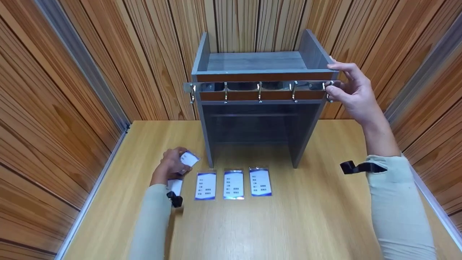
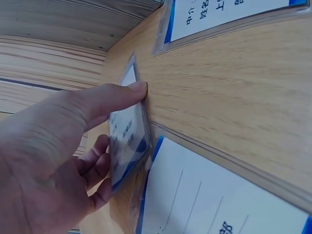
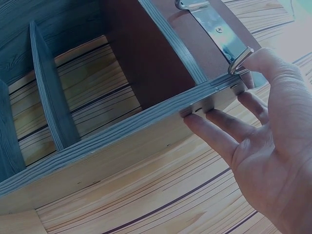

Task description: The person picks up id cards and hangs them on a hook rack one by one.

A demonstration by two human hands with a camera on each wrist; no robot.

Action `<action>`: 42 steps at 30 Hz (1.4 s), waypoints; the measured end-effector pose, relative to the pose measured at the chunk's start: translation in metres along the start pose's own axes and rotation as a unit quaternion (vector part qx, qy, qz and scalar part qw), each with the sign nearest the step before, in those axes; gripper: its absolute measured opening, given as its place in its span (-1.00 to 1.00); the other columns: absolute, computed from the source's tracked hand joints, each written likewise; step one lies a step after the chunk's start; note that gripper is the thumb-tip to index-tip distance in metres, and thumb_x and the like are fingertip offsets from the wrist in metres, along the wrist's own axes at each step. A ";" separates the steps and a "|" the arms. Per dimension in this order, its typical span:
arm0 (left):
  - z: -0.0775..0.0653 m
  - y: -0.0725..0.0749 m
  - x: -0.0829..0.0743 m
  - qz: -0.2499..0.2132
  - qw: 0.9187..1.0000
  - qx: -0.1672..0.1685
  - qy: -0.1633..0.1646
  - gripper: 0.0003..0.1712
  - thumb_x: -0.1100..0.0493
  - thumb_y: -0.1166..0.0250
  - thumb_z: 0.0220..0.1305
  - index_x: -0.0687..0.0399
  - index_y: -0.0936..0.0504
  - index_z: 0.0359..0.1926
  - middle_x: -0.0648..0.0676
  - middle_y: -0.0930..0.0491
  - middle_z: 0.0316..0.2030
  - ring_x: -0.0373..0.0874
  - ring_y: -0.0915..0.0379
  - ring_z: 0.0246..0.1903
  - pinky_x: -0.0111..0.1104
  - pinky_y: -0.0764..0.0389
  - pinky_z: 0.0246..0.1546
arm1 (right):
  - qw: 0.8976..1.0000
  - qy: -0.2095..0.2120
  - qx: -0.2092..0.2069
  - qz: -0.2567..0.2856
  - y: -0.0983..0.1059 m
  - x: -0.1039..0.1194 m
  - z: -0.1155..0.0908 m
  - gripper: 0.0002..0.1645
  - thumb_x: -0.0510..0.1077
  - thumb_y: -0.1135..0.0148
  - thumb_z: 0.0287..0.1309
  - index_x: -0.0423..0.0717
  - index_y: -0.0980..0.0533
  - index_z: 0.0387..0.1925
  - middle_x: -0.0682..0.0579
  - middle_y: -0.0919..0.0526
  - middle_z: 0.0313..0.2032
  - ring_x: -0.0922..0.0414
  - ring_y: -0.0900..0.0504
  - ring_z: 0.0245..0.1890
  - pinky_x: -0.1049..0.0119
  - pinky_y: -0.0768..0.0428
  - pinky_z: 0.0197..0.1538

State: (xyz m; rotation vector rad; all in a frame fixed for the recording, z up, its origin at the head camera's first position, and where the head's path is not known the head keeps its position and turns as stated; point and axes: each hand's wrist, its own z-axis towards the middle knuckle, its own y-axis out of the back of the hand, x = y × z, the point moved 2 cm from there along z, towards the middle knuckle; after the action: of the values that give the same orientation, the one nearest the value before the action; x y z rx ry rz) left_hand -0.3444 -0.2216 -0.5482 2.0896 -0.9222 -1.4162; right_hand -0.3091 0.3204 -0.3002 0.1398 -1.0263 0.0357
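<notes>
My left hand (image 1: 171, 161) pinches a white-and-blue name badge (image 1: 189, 159) in a clear sleeve, tilted up off the table. In the left wrist view the thumb lies on the near edge of this badge (image 2: 127, 129) and the other fingers are behind it. Another badge (image 1: 175, 186) lies under the left wrist, partly hidden. At the upper right corner of a grey shelf unit (image 1: 256, 61), my right hand (image 1: 355, 92) grips the side panel (image 3: 122, 127). Its thumb is at the end hook of a metal hook rail (image 3: 219, 30), with fingers against the panel's outer face.
Three more badges (image 1: 234, 185) lie in a row on the wooden table (image 1: 274, 227) before the shelf unit. Several hooks (image 1: 260, 92) project from the rail across the unit's brown front strip. Wood-slat walls (image 1: 158, 54) stand behind and on both sides.
</notes>
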 end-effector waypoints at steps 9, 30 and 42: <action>0.004 -0.007 -0.001 -0.031 0.999 0.001 -0.012 0.03 0.30 -0.56 0.31 -0.26 -0.35 0.71 0.30 -0.18 0.52 0.28 -0.23 0.44 -0.11 -0.71 0.11 | 1.000 -0.007 -0.006 -0.007 0.001 -0.002 0.000 -0.42 -0.42 -0.24 0.52 -0.20 -0.49 0.49 -0.07 -0.32 0.74 0.07 -0.77 0.25 0.38 -0.83 0.10; -0.003 0.004 -0.009 0.010 0.997 -0.039 -0.072 -0.09 0.19 -0.59 0.30 -0.23 -0.48 0.63 0.36 -0.23 0.57 0.29 -0.18 0.47 0.24 -0.45 0.52 | 1.000 0.000 -0.001 0.003 0.000 -0.002 0.000 -0.42 -0.43 -0.23 0.52 -0.23 -0.47 0.49 -0.10 -0.30 0.75 0.06 -0.77 0.21 0.41 -0.81 0.05; -0.017 0.006 -0.013 0.010 0.993 -0.062 -0.104 -0.12 0.21 -0.61 0.27 -0.23 -0.53 0.58 0.30 -0.30 0.54 0.28 -0.17 0.49 0.27 -0.44 0.55 | 1.000 0.000 -0.005 0.002 0.001 -0.004 0.001 -0.42 -0.42 -0.23 0.52 -0.21 -0.47 0.49 -0.08 -0.31 0.75 0.10 -0.79 0.24 0.38 -0.83 0.12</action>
State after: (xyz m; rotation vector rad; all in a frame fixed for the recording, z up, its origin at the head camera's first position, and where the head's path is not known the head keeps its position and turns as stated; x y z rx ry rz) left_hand -0.3334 -0.2157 -0.5294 1.8654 -0.9051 -1.6601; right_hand -0.3123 0.3209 -0.3030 0.1290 -1.0258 0.0353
